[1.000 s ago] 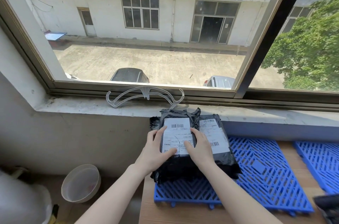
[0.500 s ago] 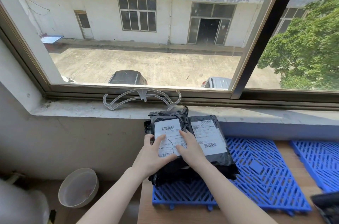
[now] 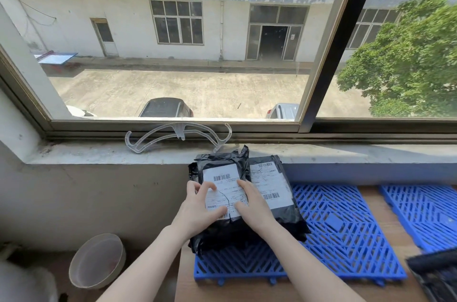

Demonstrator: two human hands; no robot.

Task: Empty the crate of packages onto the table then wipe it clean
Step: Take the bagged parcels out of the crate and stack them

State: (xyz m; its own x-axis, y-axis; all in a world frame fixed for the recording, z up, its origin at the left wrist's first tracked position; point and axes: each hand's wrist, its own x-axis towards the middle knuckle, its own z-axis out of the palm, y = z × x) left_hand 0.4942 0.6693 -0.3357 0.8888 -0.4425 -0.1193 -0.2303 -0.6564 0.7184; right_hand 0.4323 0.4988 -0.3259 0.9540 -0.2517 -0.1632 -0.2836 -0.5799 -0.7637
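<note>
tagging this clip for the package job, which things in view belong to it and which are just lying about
Job: front black package, under the left hand and right hand; second black package beside it; blue grid panel beneath them; wooden table.
Lying about: clear hanger on the sill; white basin left of the table; second blue panel to the right.

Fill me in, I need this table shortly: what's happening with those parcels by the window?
A person has the left hand and right hand resting on the label of the top package. A second package lies to its right, seemingly partly under it. Both are black and sit on a blue mat at the table's left end, just below the windowsill. No cloth is in view.
</note>
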